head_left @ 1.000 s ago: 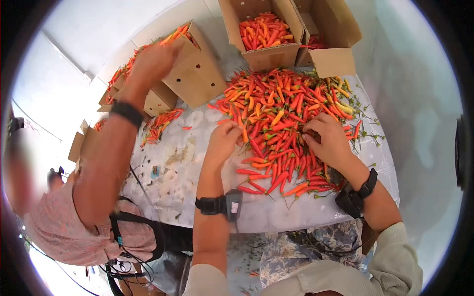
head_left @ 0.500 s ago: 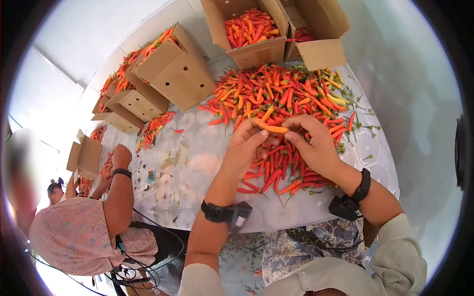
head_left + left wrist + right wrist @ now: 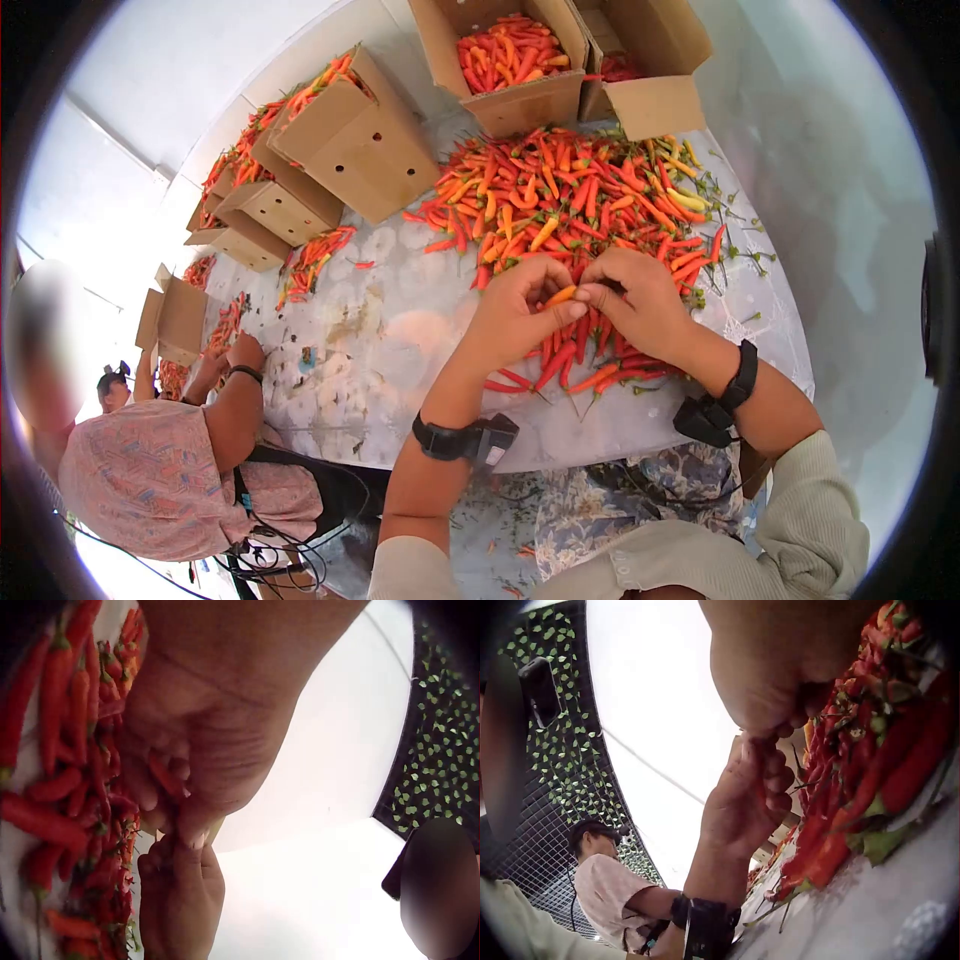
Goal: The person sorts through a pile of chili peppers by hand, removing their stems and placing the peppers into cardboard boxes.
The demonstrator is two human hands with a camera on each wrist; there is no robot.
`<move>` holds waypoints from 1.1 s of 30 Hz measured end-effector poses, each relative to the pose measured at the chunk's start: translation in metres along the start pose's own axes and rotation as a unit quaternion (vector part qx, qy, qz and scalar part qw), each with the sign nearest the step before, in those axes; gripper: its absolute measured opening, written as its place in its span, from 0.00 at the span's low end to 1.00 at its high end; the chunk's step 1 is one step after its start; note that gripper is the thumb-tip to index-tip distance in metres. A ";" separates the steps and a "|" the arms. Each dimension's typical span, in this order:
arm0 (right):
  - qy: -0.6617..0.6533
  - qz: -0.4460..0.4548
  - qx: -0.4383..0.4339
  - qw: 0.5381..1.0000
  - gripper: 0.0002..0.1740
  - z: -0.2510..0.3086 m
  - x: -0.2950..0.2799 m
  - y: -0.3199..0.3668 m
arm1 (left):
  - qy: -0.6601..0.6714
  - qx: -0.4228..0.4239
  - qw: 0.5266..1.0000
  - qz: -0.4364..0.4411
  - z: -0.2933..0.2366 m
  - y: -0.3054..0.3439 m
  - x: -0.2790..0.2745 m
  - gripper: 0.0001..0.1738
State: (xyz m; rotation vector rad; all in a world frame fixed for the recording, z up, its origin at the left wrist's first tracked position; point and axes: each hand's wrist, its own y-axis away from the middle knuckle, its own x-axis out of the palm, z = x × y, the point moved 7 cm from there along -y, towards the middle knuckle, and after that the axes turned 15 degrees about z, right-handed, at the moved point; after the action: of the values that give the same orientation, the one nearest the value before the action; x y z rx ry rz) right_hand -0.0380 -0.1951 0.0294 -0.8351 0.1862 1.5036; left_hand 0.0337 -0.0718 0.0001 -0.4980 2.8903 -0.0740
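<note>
Over the near part of a big heap of chili peppers [image 3: 590, 200], both hands meet at one orange chili pepper [image 3: 562, 296]. My left hand [image 3: 515, 315] holds it between curled fingers and thumb, hiding most of its length. At the pepper's right end, the thumb and fingertips of my right hand [image 3: 640, 300] pinch it; the stem is hidden there. In the left wrist view a reddish pepper [image 3: 166, 777] shows inside the left palm. The fingertips of both hands come together in the right wrist view too.
Behind the heap stand a carton of peppers [image 3: 525, 115] and another open carton [image 3: 660, 105]. More filled cartons [image 3: 365, 150] line the left back. Loose stems [image 3: 745, 255] lie at the right. On the left, another person [image 3: 150, 480] works at smaller pepper piles.
Both hands came from the heap to meet at an orange pepper, then moved slightly lower, closing more over it. The person on the left lowered a raised arm from the cartons.
</note>
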 end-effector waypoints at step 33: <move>0.209 -0.114 -0.044 0.970 0.09 0.008 -0.041 -0.008 | 0.273 -0.009 0.958 -0.087 -0.001 0.007 -0.020 0.06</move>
State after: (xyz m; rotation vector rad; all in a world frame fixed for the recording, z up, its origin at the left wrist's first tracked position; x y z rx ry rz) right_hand -0.0382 -0.2214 0.0624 -1.2009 0.3240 1.1133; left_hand 0.0497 -0.0584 0.0041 -0.8523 3.3729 -0.2473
